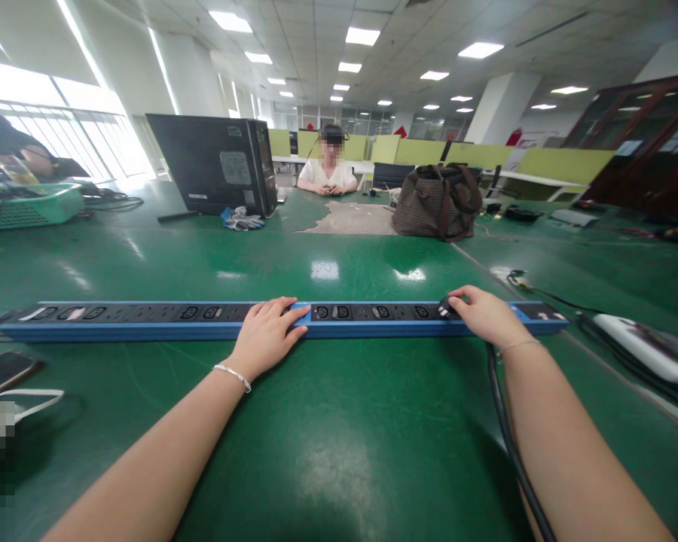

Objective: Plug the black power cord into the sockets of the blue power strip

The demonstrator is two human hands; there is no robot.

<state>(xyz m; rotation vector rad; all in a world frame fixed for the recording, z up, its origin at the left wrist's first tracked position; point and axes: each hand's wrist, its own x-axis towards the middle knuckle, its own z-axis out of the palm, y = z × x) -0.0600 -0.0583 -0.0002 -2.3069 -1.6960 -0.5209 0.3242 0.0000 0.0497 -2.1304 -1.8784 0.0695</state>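
Observation:
A long blue power strip (163, 331) with a row of black sockets lies across the green table in front of me. My left hand (270, 331) rests on it near the middle, fingers spread over the top and touching a blue section. On the right part of the strip, my right hand (489, 316) grips a black plug (445, 307) just over the sockets. Whether its pins are in a socket I cannot tell. From under that hand a thick black cable (505, 429) runs down along my right forearm.
A black computer case (215, 162) stands at the back left, with gloves (242, 219) beside it. Further right is a brown bag (438, 199). A phone (5, 374) lies at the left, a green basket (31, 205) behind it. A white device (647, 346) with cables sits right. Two people sit beyond.

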